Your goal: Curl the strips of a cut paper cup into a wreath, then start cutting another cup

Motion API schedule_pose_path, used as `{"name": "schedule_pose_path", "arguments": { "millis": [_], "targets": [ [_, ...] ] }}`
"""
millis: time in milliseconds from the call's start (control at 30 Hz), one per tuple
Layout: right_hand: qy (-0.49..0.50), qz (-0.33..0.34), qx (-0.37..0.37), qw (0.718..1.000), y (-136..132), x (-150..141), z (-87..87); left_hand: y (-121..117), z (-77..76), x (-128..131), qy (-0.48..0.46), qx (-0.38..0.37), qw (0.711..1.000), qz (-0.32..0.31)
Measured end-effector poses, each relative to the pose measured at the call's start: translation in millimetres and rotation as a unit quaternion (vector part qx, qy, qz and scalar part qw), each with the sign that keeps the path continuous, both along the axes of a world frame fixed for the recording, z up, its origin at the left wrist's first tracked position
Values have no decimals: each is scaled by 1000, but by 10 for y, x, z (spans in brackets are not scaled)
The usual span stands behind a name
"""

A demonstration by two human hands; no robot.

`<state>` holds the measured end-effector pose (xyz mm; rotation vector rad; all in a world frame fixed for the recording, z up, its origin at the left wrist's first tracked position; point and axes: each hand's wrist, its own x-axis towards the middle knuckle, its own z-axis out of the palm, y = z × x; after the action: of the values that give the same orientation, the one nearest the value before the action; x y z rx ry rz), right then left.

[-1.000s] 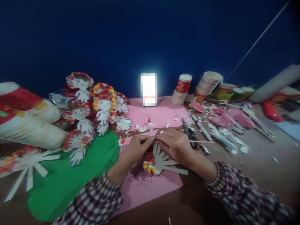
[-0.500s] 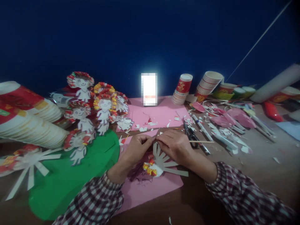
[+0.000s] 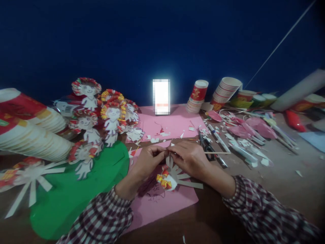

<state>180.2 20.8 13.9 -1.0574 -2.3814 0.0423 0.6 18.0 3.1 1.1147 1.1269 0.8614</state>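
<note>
A cut paper cup [image 3: 173, 174] is held over the pink sheet [image 3: 152, 217], its wall slit into white strips that fan out to the right. Several red and yellow strips on its left side are curled into tight rolls. My left hand [image 3: 148, 162] pinches the tip of an upper strip between thumb and fingers. My right hand [image 3: 189, 157] meets it there, fingers closed on the same strip end. A thin wooden stick [image 3: 218, 153] sticks out to the right from behind my right hand; whether it is gripped is hidden.
Paper dolls with curled rims [image 3: 111, 117] and a green sheet [image 3: 106, 183] are on the left, beside stacked paper cups [image 3: 35, 142]. A bright phone [image 3: 161, 96] stands at the back. Scissors [image 3: 207, 145], a marker [image 3: 218, 139] and paper scraps [image 3: 238, 150] lie right.
My hands stay together at the strip's tip with only slight finger movement. The cut cup has shifted and turned a little.
</note>
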Motion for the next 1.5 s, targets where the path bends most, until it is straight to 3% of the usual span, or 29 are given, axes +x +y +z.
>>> {"name": "schedule_pose_path", "arguments": {
  "millis": [267,500,967,1267,1500],
  "targets": [
    [14,-16,-12,1000,-5,-13,-5,-12,-20,8,-25,-39,999,7],
    [-12,8,-18,1000,-4,-8,7,-9,-16,-7,-53,-10,998,-8],
    [17,0,3,1000,2,14,-4,15,-34,-12,-31,-25,999,-17],
    [11,0,10,1000,6,20,-21,-6,-29,-2,-76,-50,995,-25],
    [-1,9,9,1000,-23,10,-1,6,-31,-3,-14,-25,999,-15]
  ]
}}
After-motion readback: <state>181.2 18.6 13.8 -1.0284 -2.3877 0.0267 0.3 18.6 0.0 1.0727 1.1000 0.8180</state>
